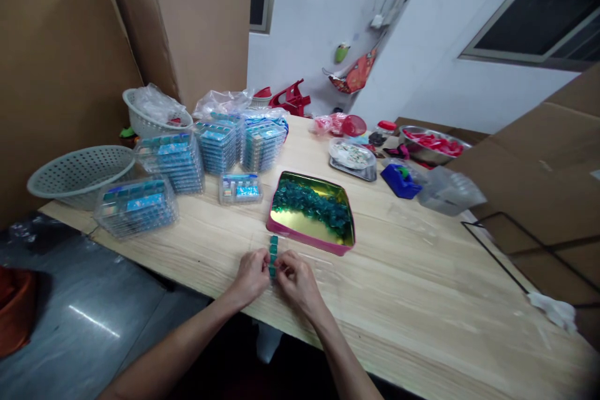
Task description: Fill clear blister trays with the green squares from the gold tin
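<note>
A short column of small teal pieces (274, 250) lies in what looks like a clear plastic tray at the table's front edge. My left hand (253, 276) is closed at the column's left side, its fingertips touching the lower pieces. From the right, my right hand (296, 276) meets the same pieces with thumb and fingers pinched together. What sits between the fingertips of either hand is too small and covered to make out. Just beyond them stands a pink-sided tin (307, 239) with a gold inside, holding a heap of loose teal pieces (312, 203).
Stacks of clear blister packs (218, 147) stand at the left, with a single pack (240, 189) nearer. Beside them are plastic baskets (84, 169). On the right are a blue tape dispenser (400, 182), clear containers (450, 190), a white dish (350, 155) and a metal bowl (434, 144).
</note>
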{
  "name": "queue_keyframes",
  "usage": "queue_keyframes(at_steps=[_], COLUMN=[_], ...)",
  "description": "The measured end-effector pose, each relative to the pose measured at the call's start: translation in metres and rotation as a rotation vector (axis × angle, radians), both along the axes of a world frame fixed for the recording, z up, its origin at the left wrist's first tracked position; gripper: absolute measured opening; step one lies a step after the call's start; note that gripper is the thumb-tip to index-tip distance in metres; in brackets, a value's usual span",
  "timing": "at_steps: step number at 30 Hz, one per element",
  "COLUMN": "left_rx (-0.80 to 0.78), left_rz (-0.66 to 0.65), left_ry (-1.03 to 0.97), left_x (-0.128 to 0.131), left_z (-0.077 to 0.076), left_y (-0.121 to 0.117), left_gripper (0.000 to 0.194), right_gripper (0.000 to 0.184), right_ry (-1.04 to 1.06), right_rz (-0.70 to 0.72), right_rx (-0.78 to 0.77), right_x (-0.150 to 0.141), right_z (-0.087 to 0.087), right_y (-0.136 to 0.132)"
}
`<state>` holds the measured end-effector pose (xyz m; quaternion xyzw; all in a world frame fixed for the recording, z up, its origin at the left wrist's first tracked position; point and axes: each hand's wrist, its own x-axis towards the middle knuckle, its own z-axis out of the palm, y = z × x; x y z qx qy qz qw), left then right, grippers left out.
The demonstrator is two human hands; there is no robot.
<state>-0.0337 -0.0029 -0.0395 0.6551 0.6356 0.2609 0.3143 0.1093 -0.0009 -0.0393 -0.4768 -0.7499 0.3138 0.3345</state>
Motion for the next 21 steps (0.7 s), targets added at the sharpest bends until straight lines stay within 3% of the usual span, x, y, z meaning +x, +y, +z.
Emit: queue_keyframes(at_steps=[6,10,13,16,21], left_rx=[0.117,0.218,0.193,0.164,0.158], left_rz=[-0.038,-0.121,-0.153,-0.141,-0.115], left_ry=[0.042,-0.011,-0.013,-0.03,-0.069], left_x=[0.003,0.002,0.0,-0.001,-0.002], left_z=[0.004,0.004,0.0,-0.004,-0.009], left_y=[-0.009,-0.017,-0.018,-0.016,-0.013], left_gripper=[0.022,0.019,0.018,0.017,0.015], right_gripper=[0.025,0.022,0.019,0.016,0.019], right_ry=[-0.104,-0.079,-0.019,-0.184,-0.413], right_rz=[0.03,0.023,-0.068,-0.146,-0.244], right_rx=[0.009,-0.008,0.07,0.117,0.074], right_x=[-0.001,0.012,0.022,0.017,-0.017], right_z=[0.001,0.011,0.03,0.046,0.04], right_y=[-0.008,0.007,0.043,0.095,0.164])
